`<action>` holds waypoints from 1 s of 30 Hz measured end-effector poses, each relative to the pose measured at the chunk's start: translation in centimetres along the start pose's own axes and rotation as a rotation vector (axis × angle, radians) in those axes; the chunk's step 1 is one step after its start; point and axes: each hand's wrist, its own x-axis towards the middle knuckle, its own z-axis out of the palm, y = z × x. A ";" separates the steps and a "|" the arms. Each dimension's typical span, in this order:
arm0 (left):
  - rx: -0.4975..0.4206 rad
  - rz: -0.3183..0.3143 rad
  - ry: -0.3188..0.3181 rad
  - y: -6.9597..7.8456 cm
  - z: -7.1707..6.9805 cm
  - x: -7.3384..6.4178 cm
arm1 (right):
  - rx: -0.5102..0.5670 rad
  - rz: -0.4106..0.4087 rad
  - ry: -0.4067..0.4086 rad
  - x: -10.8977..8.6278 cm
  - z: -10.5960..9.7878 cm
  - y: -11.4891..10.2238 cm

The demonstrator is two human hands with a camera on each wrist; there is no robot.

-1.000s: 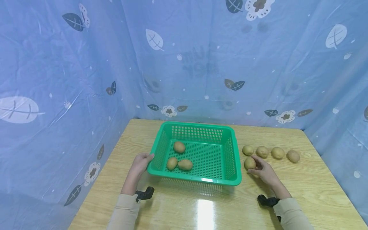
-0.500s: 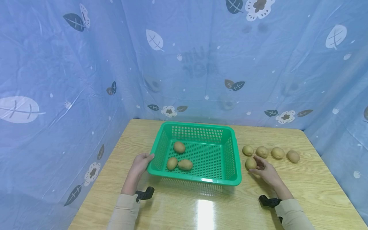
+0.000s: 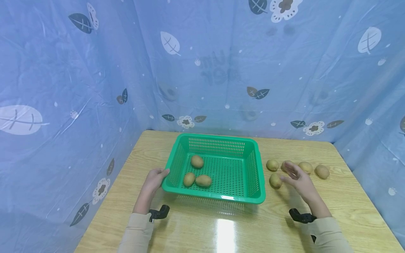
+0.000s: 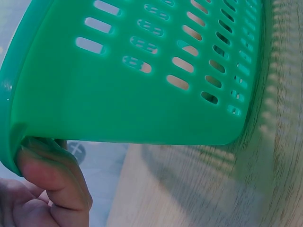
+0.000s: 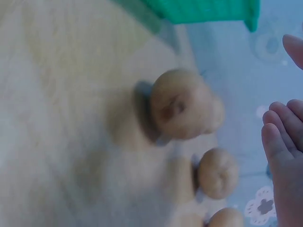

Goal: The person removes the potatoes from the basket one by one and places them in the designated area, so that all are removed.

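My left hand [image 3: 154, 180] grips the left rim of a green slotted plastic basket [image 3: 215, 197], thumb over the top edge. In the left wrist view curled fingers [image 4: 52, 172] hook under that rim. Inside the basket's left half lie 3 potatoes, one of them an oblong potato [image 3: 203, 181]. My right hand [image 3: 303, 184] is raised just right of a single potato [image 3: 276, 180] on the table, its fingers spread and holding nothing. The right wrist view shows this potato [image 5: 177, 106] apart from the fingers [image 5: 279, 137].
Behind the single potato runs a row of several potatoes, from a left potato [image 3: 272, 165] to a right potato [image 3: 322, 172]; the hand partly covers one. A wooden table [image 3: 253, 225] carries everything. A blue patterned curtain [image 3: 227, 70] hangs along its back and sides.
My right hand has let go of the front potato, moved up and to the right, and spread its fingers. The potato sits slightly right of where it was. My left hand and the basket stay put.
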 end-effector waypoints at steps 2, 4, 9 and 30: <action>-0.001 -0.003 0.001 0.0 0.0 0.0 | 0.007 0.003 -0.008 0.1 0.0 -0.6; -0.001 -0.004 0.000 0.1 0.0 -0.1 | 0.013 0.004 -0.016 0.2 0.0 -1.2; -0.014 -0.001 -0.003 0.1 0.0 -0.1 | 0.027 -0.036 -0.012 0.5 -0.1 -2.7; -0.026 -0.002 -0.009 0.1 -0.1 -0.2 | 0.206 -0.234 -0.003 2.2 1.0 -8.5</action>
